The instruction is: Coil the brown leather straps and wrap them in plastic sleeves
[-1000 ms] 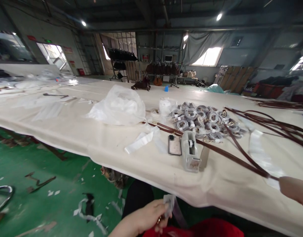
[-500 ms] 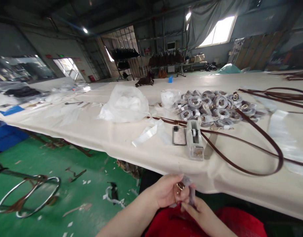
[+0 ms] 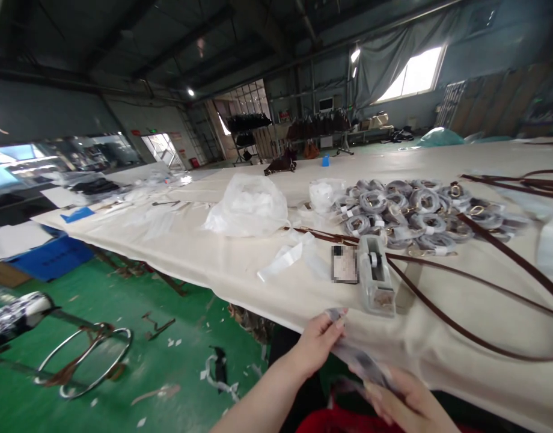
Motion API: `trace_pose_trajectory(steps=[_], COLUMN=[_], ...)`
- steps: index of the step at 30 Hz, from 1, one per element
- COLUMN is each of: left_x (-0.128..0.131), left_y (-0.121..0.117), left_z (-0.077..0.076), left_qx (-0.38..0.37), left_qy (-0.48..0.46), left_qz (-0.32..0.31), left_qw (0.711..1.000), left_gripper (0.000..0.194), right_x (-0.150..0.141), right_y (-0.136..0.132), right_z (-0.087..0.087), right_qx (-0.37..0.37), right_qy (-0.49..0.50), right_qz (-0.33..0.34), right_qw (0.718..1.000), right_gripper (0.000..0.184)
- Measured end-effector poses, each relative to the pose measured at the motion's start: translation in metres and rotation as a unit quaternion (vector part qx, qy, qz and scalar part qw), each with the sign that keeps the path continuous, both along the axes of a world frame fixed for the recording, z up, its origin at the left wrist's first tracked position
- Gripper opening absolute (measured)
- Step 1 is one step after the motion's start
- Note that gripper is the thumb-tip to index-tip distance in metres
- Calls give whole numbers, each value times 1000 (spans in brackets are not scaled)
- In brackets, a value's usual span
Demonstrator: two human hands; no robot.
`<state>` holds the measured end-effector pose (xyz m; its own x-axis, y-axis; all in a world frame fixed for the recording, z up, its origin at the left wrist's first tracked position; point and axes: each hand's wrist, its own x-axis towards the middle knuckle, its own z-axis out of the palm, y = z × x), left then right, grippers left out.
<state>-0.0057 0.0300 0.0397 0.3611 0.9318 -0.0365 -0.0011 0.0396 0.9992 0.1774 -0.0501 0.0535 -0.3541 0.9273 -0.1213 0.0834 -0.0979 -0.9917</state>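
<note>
A strap covered in cloudy clear plastic (image 3: 358, 359) stretches between my two hands at the table's near edge. My left hand (image 3: 319, 341) pinches its upper end, fingers closed. Lower and to the right, my right hand (image 3: 400, 394) is wrapped round the other part, slightly blurred. Just beyond them on the table stands a clear tape dispenser (image 3: 378, 285), with a small blurred-out card-like item (image 3: 344, 264) beside it. Behind lies a pile of coiled, plastic-wrapped straps (image 3: 425, 201) with gold-coloured clasps. A long brown strap (image 3: 432, 316) loops over the table to the right.
A white plastic bag (image 3: 249, 207) and strips of white film (image 3: 283, 261) lie on the cream-covered table (image 3: 231, 270). At the left, a stool with a metal ring (image 3: 127, 355) stands on the green floor, near a blue box (image 3: 55, 255). Scraps litter the floor.
My right hand came in from the far right, letting go of the brown strap, and joined my left. Both hands have since moved apart, drawing the wrapped strap out. The view has turned left.
</note>
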Motion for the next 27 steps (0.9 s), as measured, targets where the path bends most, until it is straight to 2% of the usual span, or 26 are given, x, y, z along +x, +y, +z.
trace_pose_trajectory(steps=[3,6,9,11,13,15,17,20,21,24,27], left_x=[-5,-6,-7,-6,-5,-3,0,4,5,2,-3], left_y=[-11,-21,-32,-38,-43,-46,-48,-46,-45,-41,-41], left_z=[14,26,28,24,19,14,12,12,13,16,19], left_qx=[85,127,161,181,139,27,-94,-195,-215,-240,-234], left_qy=[94,143,173,188,160,79,-21,-128,-147,-152,-102], left_qz=[-82,-144,-189,-191,-188,-188,-181,-156,-152,-183,-245], left_qw=[989,971,953,946,959,979,979,960,954,941,935], left_gripper=[49,49,54,55,60,65,66,63,63,66,71], right_x=[7,13,23,30,35,36,30,14,9,3,6], right_y=[6,10,17,24,29,29,22,9,6,10,21], right_z=[7,5,-2,-6,-8,-9,-11,-20,-24,-33,-31], right_qx=[-22,-38,-37,-38,-9,58,113,114,108,100,74], right_qy=[42,89,120,87,-18,-145,-200,-165,-161,-183,-161], right_qz=[-71,-144,-174,-165,-159,-164,-135,-14,6,-25,-45], right_qw=[996,985,977,982,987,974,964,980,981,978,983], right_gripper=[44,41,40,40,37,28,34,50,52,48,38])
